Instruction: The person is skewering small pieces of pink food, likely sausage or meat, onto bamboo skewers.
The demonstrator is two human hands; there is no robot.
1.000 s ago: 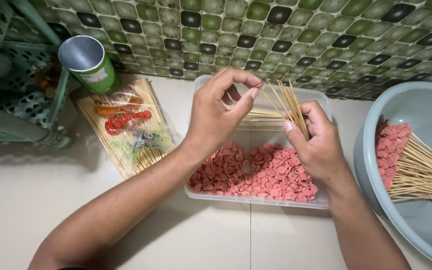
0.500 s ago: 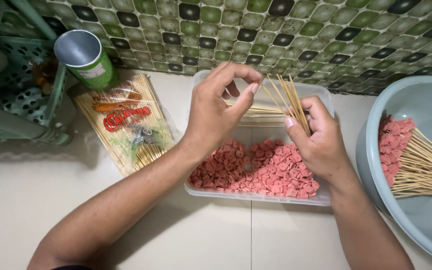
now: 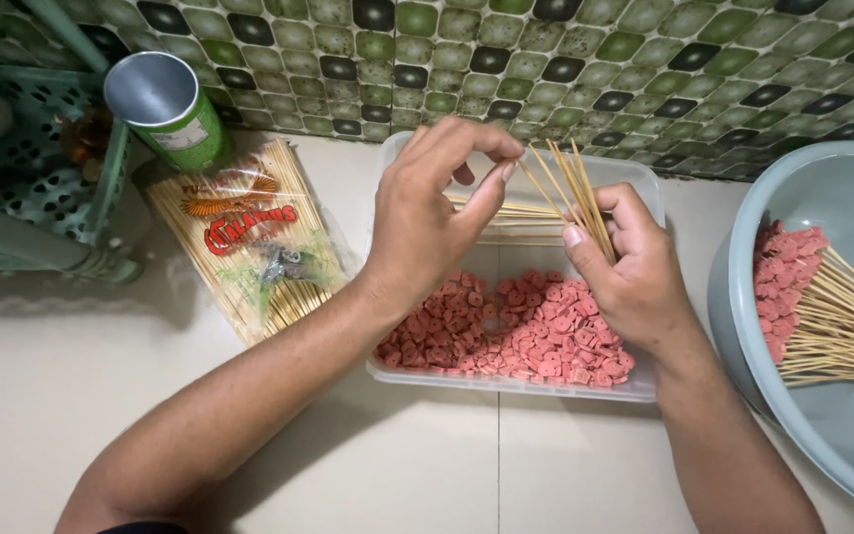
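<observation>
Both hands work over a clear rectangular plastic tub (image 3: 649,381) that sits toward the back edge of the pale tiled desk (image 3: 348,465), close to the green-and-black mosaic wall. The right hand (image 3: 630,277) is clamped on a small bunch of thin bamboo skewers (image 3: 577,193), which fan upward and away from its fingers. The left hand (image 3: 427,222) hovers just beside them with thumb and forefinger pinched together at the tip of one skewer; whether it truly grips that stick is hard to tell. Under the hands, the near half of the tub is covered with round pink sausage slices (image 3: 516,331), and a few loose skewers lie across its far half.

At the right edge of the desk stands a grey-blue round plastic basin (image 3: 822,445) holding skewers already threaded with pink slices (image 3: 822,307), sticks pointing outward to the right. Left of the tub lies a clear printed packet of bamboo skewers (image 3: 249,247), and behind it, leaning, a green cylindrical can with a silvery open top (image 3: 165,104). A teal perforated plastic rack (image 3: 22,188) fills the back left corner.
</observation>
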